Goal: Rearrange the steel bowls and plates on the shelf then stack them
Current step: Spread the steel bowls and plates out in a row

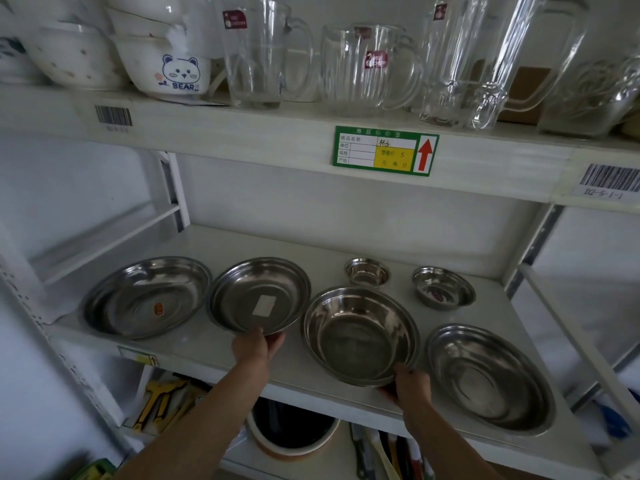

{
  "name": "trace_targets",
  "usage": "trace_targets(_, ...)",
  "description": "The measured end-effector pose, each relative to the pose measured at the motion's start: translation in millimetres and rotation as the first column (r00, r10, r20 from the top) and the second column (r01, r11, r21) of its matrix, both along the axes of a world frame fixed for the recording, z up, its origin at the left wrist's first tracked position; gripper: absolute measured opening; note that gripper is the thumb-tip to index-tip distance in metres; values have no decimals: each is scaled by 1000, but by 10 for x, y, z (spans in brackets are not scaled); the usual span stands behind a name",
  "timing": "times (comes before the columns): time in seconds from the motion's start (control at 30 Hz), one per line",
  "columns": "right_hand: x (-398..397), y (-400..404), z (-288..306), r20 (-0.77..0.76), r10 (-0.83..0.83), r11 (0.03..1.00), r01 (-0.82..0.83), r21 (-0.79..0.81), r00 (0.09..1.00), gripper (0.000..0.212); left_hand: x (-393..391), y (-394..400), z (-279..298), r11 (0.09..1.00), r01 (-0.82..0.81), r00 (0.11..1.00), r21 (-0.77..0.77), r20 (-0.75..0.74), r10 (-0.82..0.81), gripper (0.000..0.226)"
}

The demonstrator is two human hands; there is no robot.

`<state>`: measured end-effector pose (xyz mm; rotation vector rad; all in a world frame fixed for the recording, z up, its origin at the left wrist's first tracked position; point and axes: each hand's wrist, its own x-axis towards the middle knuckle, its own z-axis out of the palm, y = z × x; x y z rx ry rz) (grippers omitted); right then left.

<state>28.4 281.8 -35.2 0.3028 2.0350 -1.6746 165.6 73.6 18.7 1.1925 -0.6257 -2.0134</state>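
Several steel dishes sit on a white shelf. My left hand grips the near rim of a steel plate that has a white sticker inside and is tilted up. My right hand holds the near rim of a deep steel bowl in the middle. A wide plate with an orange sticker lies at the far left. Another wide plate lies at the front right. Two small steel bowls, one and the other, stand at the back.
The shelf above carries glass jugs, ceramic bowls and a green price label. Below the shelf are a round dark pot, yellow tools and several utensils. White uprights frame both sides.
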Motion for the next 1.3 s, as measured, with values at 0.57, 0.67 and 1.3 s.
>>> trace_targets(0.57, 79, -544, -2, 39, 69, 998, -69, 11, 997, 22, -93, 24, 474, 993, 63, 996, -98, -61, -69, 16)
trace_targets(0.67, 183, -666, 118, 62, 98, 995, -96, -24, 993, 22, -62, 11, 545, 991, 75, 995, -114, -61, -82, 18)
trace_targets(1.3, 541, -1434, 195, 19, 259, 958, -255, -129, 966, 25, 408, -515, 722, 993, -18, 993, -118, -114, 5, 6)
